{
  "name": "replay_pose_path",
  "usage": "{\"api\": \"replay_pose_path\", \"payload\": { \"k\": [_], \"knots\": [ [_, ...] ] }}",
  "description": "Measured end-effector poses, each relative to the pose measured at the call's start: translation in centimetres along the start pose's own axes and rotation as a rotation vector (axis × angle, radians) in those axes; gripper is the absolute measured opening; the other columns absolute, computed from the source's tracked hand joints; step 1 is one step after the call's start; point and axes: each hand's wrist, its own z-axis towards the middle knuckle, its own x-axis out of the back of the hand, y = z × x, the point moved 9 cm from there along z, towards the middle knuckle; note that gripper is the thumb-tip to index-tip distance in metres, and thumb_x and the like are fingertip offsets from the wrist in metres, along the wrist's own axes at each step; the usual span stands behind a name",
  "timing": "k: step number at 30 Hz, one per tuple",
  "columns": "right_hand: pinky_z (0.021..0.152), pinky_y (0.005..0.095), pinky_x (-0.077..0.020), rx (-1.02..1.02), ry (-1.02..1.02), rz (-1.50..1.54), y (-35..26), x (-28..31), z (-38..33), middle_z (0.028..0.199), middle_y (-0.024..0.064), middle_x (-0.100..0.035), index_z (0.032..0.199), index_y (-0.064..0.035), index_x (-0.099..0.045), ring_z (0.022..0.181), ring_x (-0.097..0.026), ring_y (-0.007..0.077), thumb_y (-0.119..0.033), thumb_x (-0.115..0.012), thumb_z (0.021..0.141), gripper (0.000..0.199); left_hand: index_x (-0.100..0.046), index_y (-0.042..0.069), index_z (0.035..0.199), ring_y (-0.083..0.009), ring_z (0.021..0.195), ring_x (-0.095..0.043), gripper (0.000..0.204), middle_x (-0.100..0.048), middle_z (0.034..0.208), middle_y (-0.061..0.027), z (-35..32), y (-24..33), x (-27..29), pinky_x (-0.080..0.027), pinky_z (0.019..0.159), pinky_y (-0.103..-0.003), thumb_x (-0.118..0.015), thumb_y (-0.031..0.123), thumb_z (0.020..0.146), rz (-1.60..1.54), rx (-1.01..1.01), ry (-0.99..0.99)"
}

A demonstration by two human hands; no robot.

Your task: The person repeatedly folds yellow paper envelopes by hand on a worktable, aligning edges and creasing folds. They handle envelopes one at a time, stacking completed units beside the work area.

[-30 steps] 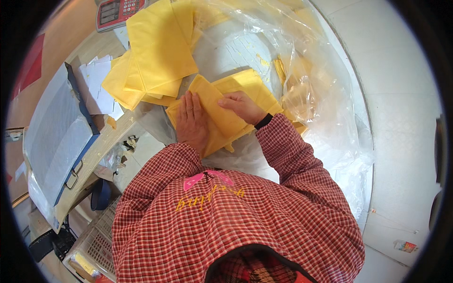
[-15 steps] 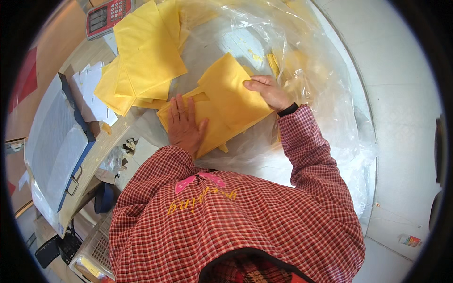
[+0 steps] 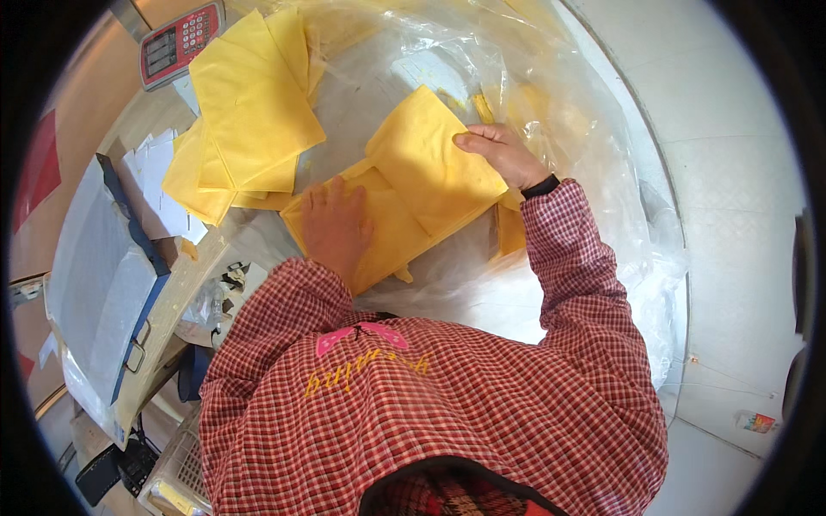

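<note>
A stack of folded yellow cloths (image 3: 391, 219) lies in front of me on clear plastic. My left hand (image 3: 337, 230) rests on its left part, palm down, fingers stretched out and slightly blurred. At the upper right, my right hand (image 3: 506, 155) pinches the edge of the top yellow cloth (image 3: 439, 155) between thumb and fingers. That cloth lies at an angle over the others, one corner pointing away from me. Left of the stack, more yellow cloths (image 3: 258, 107) are fanned out in an overlapping pile.
Crumpled clear plastic sheeting (image 3: 594, 172) spreads behind and right of the stack. A red device with a keypad (image 3: 181, 43) stands at the far left. White papers (image 3: 155, 185) and a blue-edged case with a metal handle (image 3: 103, 275) lie on the left, above a plastic basket (image 3: 182, 460).
My right hand has shifted slightly right, with the top cloth's edge still pinched. My left hand stays on the stack, its fingers a little closer together. The whole view has shifted slightly.
</note>
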Motion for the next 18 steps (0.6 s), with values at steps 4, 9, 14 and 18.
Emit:
{"api": "replay_pose_path", "payload": {
  "k": [4,9,14,18],
  "knots": [
    [0.076,0.0237,-0.0412,-0.002,-0.101,-0.092,0.8,-0.1,0.7,0.084,-0.0062,-0.058,0.098,-0.0052,-0.067,0.081,-0.049,0.0057,-0.025,-0.063,0.096,0.021,-0.058,0.015,0.131,-0.0334,0.126,-0.049,0.046,-0.057,0.129,-0.0115,2.2,-2.7,-1.2,-0.033,0.111,-0.047,-0.067,0.032,0.089,-0.669,0.000,0.425],
    [0.083,0.0219,-0.0402,-0.092,-0.151,-0.131,1.5,-1.3,0.9,0.096,-0.0052,-0.059,0.111,-0.0059,-0.064,0.091,-0.051,0.0048,-0.018,-0.059,0.097,0.019,-0.062,0.017,0.123,-0.0292,0.113,-0.058,0.039,-0.059,0.123,-0.0093,4.3,-3.1,-0.7,-0.047,0.097,-0.042,-0.072,0.026,0.086,-0.831,0.161,0.345],
    [0.085,0.0248,-0.0453,-0.028,-0.151,0.030,0.7,-2.2,2.0,0.102,-0.0008,-0.065,0.118,-0.0022,-0.063,0.094,-0.056,0.0085,-0.020,-0.067,0.093,0.031,-0.064,0.016,0.119,-0.0268,0.102,-0.061,0.035,-0.057,0.115,-0.0090,6.0,-3.3,-1.4,-0.052,0.087,-0.037,-0.071,0.025,0.086,-1.023,0.009,0.486],
    [0.091,0.0275,-0.0494,-0.023,-0.154,0.136,-0.7,-3.0,1.2,0.113,0.0041,-0.069,0.127,-0.0027,-0.061,0.102,-0.062,0.0109,-0.018,-0.073,0.091,0.040,-0.066,0.010,0.113,-0.0278,0.103,-0.057,0.031,-0.056,0.112,-0.0124,5.9,-2.1,-0.4,-0.047,0.094,-0.037,-0.070,0.024,0.086,-1.011,-0.079,0.509]
  ]
}}
